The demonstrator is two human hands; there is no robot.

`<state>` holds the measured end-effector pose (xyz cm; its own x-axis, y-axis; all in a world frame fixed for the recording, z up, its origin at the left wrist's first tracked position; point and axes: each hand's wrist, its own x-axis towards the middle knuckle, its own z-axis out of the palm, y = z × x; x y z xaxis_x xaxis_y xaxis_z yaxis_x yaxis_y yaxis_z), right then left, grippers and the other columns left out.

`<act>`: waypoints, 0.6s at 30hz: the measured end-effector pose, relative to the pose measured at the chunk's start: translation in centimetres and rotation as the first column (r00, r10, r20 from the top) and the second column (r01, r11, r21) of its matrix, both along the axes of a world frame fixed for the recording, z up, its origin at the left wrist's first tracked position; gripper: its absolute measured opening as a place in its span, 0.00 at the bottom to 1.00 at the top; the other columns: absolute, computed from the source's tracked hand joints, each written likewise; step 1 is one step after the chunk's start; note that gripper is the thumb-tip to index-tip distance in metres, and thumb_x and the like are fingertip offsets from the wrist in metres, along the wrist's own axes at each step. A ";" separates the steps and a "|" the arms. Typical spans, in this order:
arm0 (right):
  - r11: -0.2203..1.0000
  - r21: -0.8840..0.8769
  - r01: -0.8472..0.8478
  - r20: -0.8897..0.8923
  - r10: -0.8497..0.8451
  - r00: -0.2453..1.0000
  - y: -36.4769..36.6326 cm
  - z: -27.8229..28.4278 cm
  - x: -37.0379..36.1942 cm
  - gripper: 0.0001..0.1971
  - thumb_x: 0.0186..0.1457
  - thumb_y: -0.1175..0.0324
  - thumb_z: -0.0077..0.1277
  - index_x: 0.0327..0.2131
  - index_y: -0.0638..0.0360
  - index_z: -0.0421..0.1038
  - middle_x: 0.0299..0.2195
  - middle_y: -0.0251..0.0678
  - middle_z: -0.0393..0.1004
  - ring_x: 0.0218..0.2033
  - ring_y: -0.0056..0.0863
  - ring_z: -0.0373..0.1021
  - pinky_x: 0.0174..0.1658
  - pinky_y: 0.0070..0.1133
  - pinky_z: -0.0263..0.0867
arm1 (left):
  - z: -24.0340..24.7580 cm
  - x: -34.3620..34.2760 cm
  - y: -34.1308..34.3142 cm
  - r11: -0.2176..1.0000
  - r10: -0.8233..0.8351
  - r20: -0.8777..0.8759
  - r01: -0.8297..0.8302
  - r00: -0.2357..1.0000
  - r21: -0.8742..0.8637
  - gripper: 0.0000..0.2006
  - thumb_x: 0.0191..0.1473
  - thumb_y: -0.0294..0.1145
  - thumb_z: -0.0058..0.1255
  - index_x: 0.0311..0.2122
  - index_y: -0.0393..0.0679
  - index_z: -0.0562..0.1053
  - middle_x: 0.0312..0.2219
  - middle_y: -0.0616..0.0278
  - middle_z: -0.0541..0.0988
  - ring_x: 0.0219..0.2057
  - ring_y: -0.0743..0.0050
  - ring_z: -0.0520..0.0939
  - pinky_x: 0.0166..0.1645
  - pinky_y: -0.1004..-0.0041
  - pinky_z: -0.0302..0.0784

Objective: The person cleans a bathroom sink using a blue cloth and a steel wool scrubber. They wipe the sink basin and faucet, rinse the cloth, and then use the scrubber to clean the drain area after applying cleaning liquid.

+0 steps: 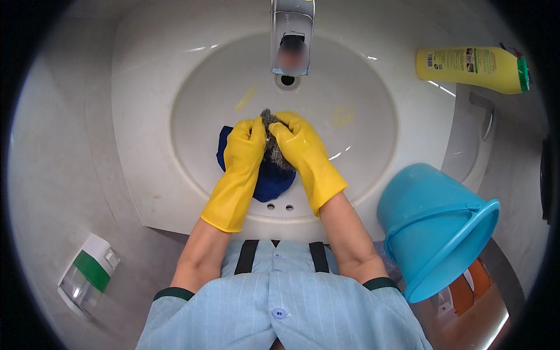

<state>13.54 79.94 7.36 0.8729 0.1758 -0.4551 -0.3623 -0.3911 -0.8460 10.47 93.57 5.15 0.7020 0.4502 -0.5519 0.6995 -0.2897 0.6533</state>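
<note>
Both my hands wear yellow rubber gloves and meet low over the white washbasin (pixel 361 87). Between them is a grey, frayed steel-wool scourer (pixel 276 150). My left hand (pixel 245 144) is closed, its fingertips pinched at the scourer's left edge. My right hand (pixel 296 139) wraps over the scourer's upper right part, its thumb pressing on it. Under the scourer and my left hand lies a dark blue cloth (pixel 274 182), crumpled in the basin and partly covered by the gloves. Yellow smears (pixel 343 115) mark the basin on either side.
A chrome tap (pixel 291 35) juts over the drain (pixel 287 81). On the counter's right lies a yellow bottle (pixel 466 67) with a green cap. A tilted turquoise bucket (pixel 429 216) is at the right front edge. The left wall carries a soap dispenser (pixel 90 274).
</note>
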 end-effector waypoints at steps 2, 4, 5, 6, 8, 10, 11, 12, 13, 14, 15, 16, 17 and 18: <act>0.999 -0.036 -0.032 0.042 0.034 0.999 0.2 1.3 -0.4 0.17 0.62 0.60 0.51 0.48 0.58 0.80 0.48 0.48 0.81 0.53 0.52 0.74 0.55 0.39 0.70 | -1.1 -0.6 0.5 0.988 0.079 0.042 -0.072 0.996 -0.136 0.19 0.65 0.47 0.56 0.31 0.41 0.81 0.19 0.65 0.80 0.21 0.77 0.78 0.29 0.70 0.74; 0.997 -0.067 -0.031 0.161 0.041 0.986 0.4 1.2 -1.5 0.17 0.62 0.60 0.52 0.48 0.58 0.80 0.48 0.49 0.80 0.51 0.53 0.74 0.55 0.39 0.70 | -1.5 -0.8 0.8 0.946 0.142 0.065 -0.116 0.988 -0.303 0.19 0.65 0.47 0.57 0.30 0.41 0.80 0.17 0.68 0.77 0.17 0.78 0.75 0.24 0.73 0.70; 0.996 -0.081 -0.029 0.220 0.046 0.974 0.4 1.0 -1.8 0.17 0.62 0.60 0.52 0.48 0.58 0.80 0.48 0.50 0.80 0.51 0.54 0.74 0.54 0.39 0.70 | -1.6 -1.0 0.7 0.955 0.133 0.035 -0.118 0.990 -0.274 0.19 0.65 0.46 0.57 0.29 0.41 0.80 0.17 0.68 0.76 0.16 0.79 0.73 0.22 0.73 0.68; 0.995 -0.077 -0.064 0.215 0.079 0.973 0.0 0.9 -1.5 0.16 0.62 0.62 0.53 0.47 0.61 0.80 0.47 0.48 0.81 0.48 0.50 0.76 0.53 0.37 0.71 | -1.0 -0.8 0.4 0.962 0.123 0.005 -0.118 0.992 -0.248 0.19 0.65 0.46 0.57 0.29 0.41 0.80 0.16 0.69 0.75 0.14 0.79 0.72 0.20 0.74 0.66; 0.982 0.168 0.085 -0.104 -0.068 0.992 -0.7 -1.3 -0.8 0.16 0.62 0.63 0.53 0.47 0.63 0.79 0.45 0.46 0.82 0.46 0.44 0.77 0.52 0.33 0.71 | -0.1 -0.4 -0.2 0.956 0.132 0.008 -0.125 0.991 -0.265 0.19 0.66 0.45 0.57 0.28 0.40 0.79 0.15 0.69 0.74 0.12 0.80 0.70 0.17 0.75 0.63; 0.892 0.331 0.309 -0.392 -0.168 0.905 -0.4 -1.4 -0.5 0.14 0.64 0.65 0.53 0.44 0.67 0.78 0.40 0.42 0.82 0.39 0.36 0.78 0.45 0.27 0.72 | 0.4 -0.5 -0.2 0.927 0.186 0.066 -0.153 0.980 -0.342 0.18 0.66 0.44 0.56 0.28 0.40 0.78 0.15 0.68 0.73 0.11 0.80 0.69 0.15 0.75 0.62; 0.841 0.392 0.373 -0.458 -0.173 0.872 -0.4 -1.6 -0.5 0.14 0.64 0.65 0.53 0.44 0.67 0.78 0.38 0.41 0.82 0.37 0.34 0.78 0.43 0.26 0.72 | 0.2 -0.5 -0.3 0.886 0.269 0.086 -0.211 0.959 -0.413 0.18 0.66 0.44 0.56 0.29 0.41 0.77 0.15 0.67 0.73 0.10 0.80 0.69 0.14 0.75 0.61; 0.780 0.448 0.436 -0.521 -0.168 0.837 -0.3 -1.8 -0.5 0.14 0.64 0.66 0.52 0.43 0.68 0.78 0.37 0.40 0.82 0.35 0.32 0.77 0.42 0.26 0.73 | -0.1 -0.5 -0.2 0.837 0.351 0.101 -0.264 0.931 -0.480 0.17 0.66 0.43 0.56 0.29 0.42 0.76 0.15 0.66 0.73 0.10 0.79 0.69 0.13 0.74 0.61; 0.712 0.494 0.499 -0.582 -0.156 0.798 -0.2 -2.0 -0.6 0.13 0.64 0.66 0.52 0.43 0.69 0.78 0.35 0.39 0.81 0.34 0.30 0.77 0.40 0.25 0.73 | -0.5 -0.5 -0.2 0.779 0.431 0.110 -0.309 0.895 -0.545 0.16 0.67 0.43 0.56 0.29 0.43 0.76 0.15 0.65 0.73 0.09 0.79 0.69 0.12 0.74 0.60; 0.651 0.530 0.544 -0.634 -0.123 0.764 0.0 -2.3 -0.9 0.14 0.64 0.64 0.51 0.42 0.68 0.77 0.34 0.40 0.81 0.31 0.32 0.76 0.38 0.26 0.73 | -0.7 -0.6 -0.1 0.748 0.461 0.111 -0.318 0.880 -0.583 0.16 0.67 0.44 0.55 0.30 0.44 0.74 0.14 0.65 0.72 0.09 0.78 0.68 0.10 0.72 0.59; 0.587 0.557 0.588 -0.679 -0.086 0.729 0.3 -2.7 -1.2 0.15 0.65 0.62 0.49 0.41 0.67 0.77 0.32 0.40 0.80 0.29 0.34 0.76 0.36 0.26 0.72 | -0.9 -0.5 -0.2 0.711 0.506 0.081 -0.363 0.858 -0.603 0.17 0.67 0.44 0.54 0.30 0.44 0.74 0.15 0.65 0.72 0.09 0.78 0.68 0.10 0.72 0.59; 0.519 0.577 0.631 -0.719 -0.044 0.694 0.6 -2.9 -1.5 0.17 0.66 0.59 0.48 0.40 0.66 0.77 0.31 0.40 0.80 0.27 0.35 0.75 0.33 0.27 0.72 | -1.2 -0.4 -0.4 0.671 0.549 0.049 -0.405 0.834 -0.621 0.17 0.68 0.44 0.54 0.29 0.44 0.73 0.16 0.65 0.73 0.10 0.78 0.68 0.11 0.72 0.60; 0.523 0.479 0.705 -0.790 -0.092 0.606 1.0 -3.0 -1.8 0.18 0.66 0.57 0.47 0.39 0.65 0.77 0.30 0.41 0.79 0.26 0.37 0.74 0.31 0.27 0.71 | -1.4 -0.3 -0.5 0.628 0.589 0.016 -0.445 0.808 -0.638 0.18 0.68 0.45 0.53 0.29 0.43 0.73 0.16 0.65 0.73 0.10 0.78 0.68 0.12 0.72 0.60; 0.522 0.375 0.766 -0.850 -0.136 0.509 1.7 -3.0 -2.1 0.19 0.67 0.55 0.46 0.39 0.64 0.76 0.29 0.42 0.79 0.25 0.38 0.74 0.29 0.28 0.70 | -1.7 -0.2 -0.6 0.638 0.615 0.031 -0.474 0.788 -0.607 0.18 0.68 0.45 0.53 0.30 0.43 0.73 0.17 0.66 0.73 0.12 0.78 0.69 0.14 0.73 0.62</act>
